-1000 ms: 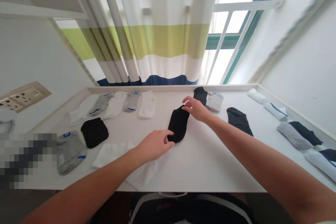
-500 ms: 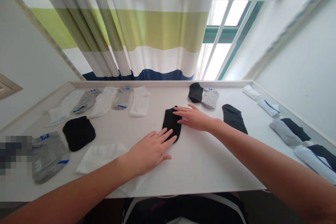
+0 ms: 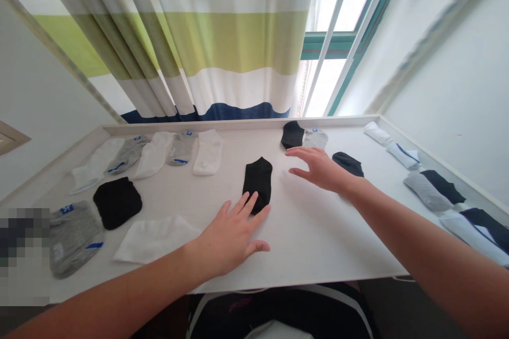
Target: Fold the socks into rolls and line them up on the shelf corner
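A black sock [image 3: 258, 176] lies flat at the middle of the white table. My left hand [image 3: 234, 235] is open, its fingertips resting on the near end of that sock. To the right, my right hand [image 3: 318, 168] hovers above the tabletop, fingers apart and holding nothing. Just beyond it are a dark sock [image 3: 292, 134] and a light grey sock [image 3: 315, 137], the latter partly covered by the fingers. A dark grey sock [image 3: 348, 163] shows from behind my right wrist, its near part hidden.
At the back left, white and grey socks [image 3: 182, 148] lie in a row. A folded black sock [image 3: 117, 203], a larger grey sock [image 3: 76, 238] and a white sock [image 3: 155, 239] lie nearer. Several socks [image 3: 427, 190] line the right edge. A raised rim [image 3: 238, 125] bounds the table's back.
My right hand has lifted off the black sock and moved right. My left hand still touches the sock's near end. The whole view has shifted slightly.
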The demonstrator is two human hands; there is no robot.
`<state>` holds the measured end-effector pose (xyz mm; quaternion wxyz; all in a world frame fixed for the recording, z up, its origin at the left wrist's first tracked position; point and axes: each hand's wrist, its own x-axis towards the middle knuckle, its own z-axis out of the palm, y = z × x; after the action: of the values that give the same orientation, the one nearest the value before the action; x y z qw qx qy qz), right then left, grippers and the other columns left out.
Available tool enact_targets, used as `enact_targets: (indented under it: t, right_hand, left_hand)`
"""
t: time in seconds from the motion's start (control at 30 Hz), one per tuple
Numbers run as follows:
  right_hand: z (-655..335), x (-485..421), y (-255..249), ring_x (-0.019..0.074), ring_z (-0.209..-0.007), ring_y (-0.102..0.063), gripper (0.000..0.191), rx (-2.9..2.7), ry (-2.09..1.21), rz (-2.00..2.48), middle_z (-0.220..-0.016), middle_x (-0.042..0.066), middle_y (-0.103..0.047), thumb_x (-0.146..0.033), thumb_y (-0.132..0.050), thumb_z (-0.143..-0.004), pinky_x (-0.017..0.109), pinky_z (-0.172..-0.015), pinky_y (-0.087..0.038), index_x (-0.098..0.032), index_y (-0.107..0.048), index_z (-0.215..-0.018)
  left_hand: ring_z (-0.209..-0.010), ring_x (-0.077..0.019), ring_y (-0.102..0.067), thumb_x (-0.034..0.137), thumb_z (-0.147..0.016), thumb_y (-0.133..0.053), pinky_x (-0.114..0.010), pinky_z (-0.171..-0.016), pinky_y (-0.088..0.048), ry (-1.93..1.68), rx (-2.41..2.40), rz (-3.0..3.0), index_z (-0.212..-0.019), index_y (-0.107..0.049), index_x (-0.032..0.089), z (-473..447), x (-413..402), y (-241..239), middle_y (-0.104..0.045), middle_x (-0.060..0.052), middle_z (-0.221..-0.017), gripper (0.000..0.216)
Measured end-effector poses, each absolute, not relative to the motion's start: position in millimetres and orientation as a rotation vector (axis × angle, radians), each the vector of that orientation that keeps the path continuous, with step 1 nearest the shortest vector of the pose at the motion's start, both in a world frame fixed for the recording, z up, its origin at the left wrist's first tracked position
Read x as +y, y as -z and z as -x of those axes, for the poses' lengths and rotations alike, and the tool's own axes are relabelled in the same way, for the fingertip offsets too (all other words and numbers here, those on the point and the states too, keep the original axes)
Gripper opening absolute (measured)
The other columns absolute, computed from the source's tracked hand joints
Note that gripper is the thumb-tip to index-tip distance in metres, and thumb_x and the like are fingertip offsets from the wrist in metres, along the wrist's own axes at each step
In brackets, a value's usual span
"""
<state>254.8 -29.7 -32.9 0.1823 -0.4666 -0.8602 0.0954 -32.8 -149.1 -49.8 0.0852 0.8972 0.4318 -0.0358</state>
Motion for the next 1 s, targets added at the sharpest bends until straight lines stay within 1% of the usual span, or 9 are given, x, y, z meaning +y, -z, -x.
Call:
enact_targets:
  t: [0.1,0.17,0.23,0.33,0.47,0.63,0.77,0.87,1.0]
  right_hand:
    - [-295,-48,27,0.0332,-0.114,-0.068,0.03,-2.316,-0.166,1.474,-0.124,0.01,-0.074,-0.043,-0.059,-0.096,0.054,-0.101,-0.047,-0.027,-0.072,-0.117]
    - [-320,-64,28,0.0293,-0.096,-0.07,0.024,-2.228,-0.103,1.616,-0.112,0.009,-0.076,-0.042,-0.059,-0.095,0.049,-0.091,-0.049,-0.026,-0.073,-0.105]
    - [-339,-82,34,0.027,-0.089,-0.07,0.021,-2.196,-0.077,1.682,-0.104,0.008,-0.076,-0.042,-0.06,-0.093,0.046,-0.085,-0.049,-0.025,-0.072,-0.097]
    - [-354,-109,45,0.0258,-0.09,-0.069,0.017,-2.232,-0.075,1.641,-0.104,0.007,-0.075,-0.039,-0.06,-0.093,0.044,-0.083,-0.049,-0.025,-0.071,-0.097]
    - [-359,-134,60,0.028,-0.103,-0.069,0.017,-2.216,0.008,1.626,-0.112,0.008,-0.075,-0.033,-0.059,-0.095,0.043,-0.087,-0.046,-0.025,-0.069,-0.106]
    - [-363,-140,73,0.0284,-0.105,-0.068,0.019,-2.127,0.037,1.664,-0.115,0.01,-0.075,-0.025,-0.058,-0.094,0.042,-0.086,-0.046,-0.021,-0.068,-0.111]
    - [-369,-139,80,0.0279,-0.1,-0.069,0.015,-2.117,0.06,1.651,-0.111,0.01,-0.075,-0.019,-0.059,-0.092,0.041,-0.084,-0.047,-0.02,-0.069,-0.104]
    - [-370,-141,82,0.0277,-0.097,-0.069,0.012,-2.166,0.13,1.641,-0.108,0.01,-0.076,-0.014,-0.06,-0.091,0.04,-0.081,-0.045,-0.019,-0.069,-0.096]
    - [-365,-155,79,0.0259,-0.095,-0.068,0.012,-2.231,0.188,1.568,-0.106,0.008,-0.076,-0.011,-0.06,-0.094,0.041,-0.084,-0.042,-0.018,-0.069,-0.096]
  left_hand:
    - [-0.157,-0.0384,-0.029,0.064,-0.099,-0.052,-0.059,-0.118,-0.039,0.034,1.33,-2.671,-0.162,-0.04,0.029,35,-146,44,-0.031,-0.017,-0.17,0.073]
    - [-0.156,-0.0369,-0.033,0.062,-0.101,-0.05,-0.056,-0.118,-0.039,0.0,1.368,-2.681,-0.158,-0.047,0.025,37,-144,38,-0.037,-0.016,-0.168,0.068]
    - [-0.149,-0.0345,-0.044,0.056,-0.104,-0.049,-0.052,-0.115,-0.043,0.014,1.389,-2.675,-0.148,-0.058,0.024,39,-141,33,-0.05,-0.015,-0.16,0.056]
    - [-0.134,-0.0307,-0.06,0.044,-0.104,-0.054,-0.045,-0.108,-0.049,0.084,1.321,-2.686,-0.135,-0.068,0.023,41,-141,34,-0.063,-0.012,-0.147,0.04]
    - [-0.135,-0.0304,-0.058,0.036,-0.1,-0.062,-0.042,-0.107,-0.05,0.089,1.236,-2.762,-0.14,-0.065,0.025,41,-144,41,-0.06,-0.011,-0.151,0.042]
    - [-0.131,-0.0305,-0.062,0.036,-0.101,-0.059,-0.043,-0.103,-0.054,0.19,1.272,-2.747,-0.136,-0.069,0.027,35,-141,30,-0.062,-0.01,-0.149,0.038]
    - [-0.121,-0.0313,-0.067,0.037,-0.102,-0.055,-0.045,-0.099,-0.055,0.142,1.258,-2.751,-0.114,-0.081,0.029,22,-135,13,-0.07,-0.008,-0.137,0.029]
    - [-0.117,-0.0292,-0.069,0.041,-0.104,-0.048,-0.043,-0.099,-0.054,0.073,1.237,-2.74,-0.106,-0.083,0.031,10,-129,3,-0.074,-0.005,-0.13,0.036]
    - [-0.109,-0.0255,-0.07,0.045,-0.105,-0.044,-0.038,-0.093,-0.054,0.052,1.231,-2.647,-0.103,-0.083,0.031,-13,-115,-7,-0.076,-0.001,-0.123,0.041]
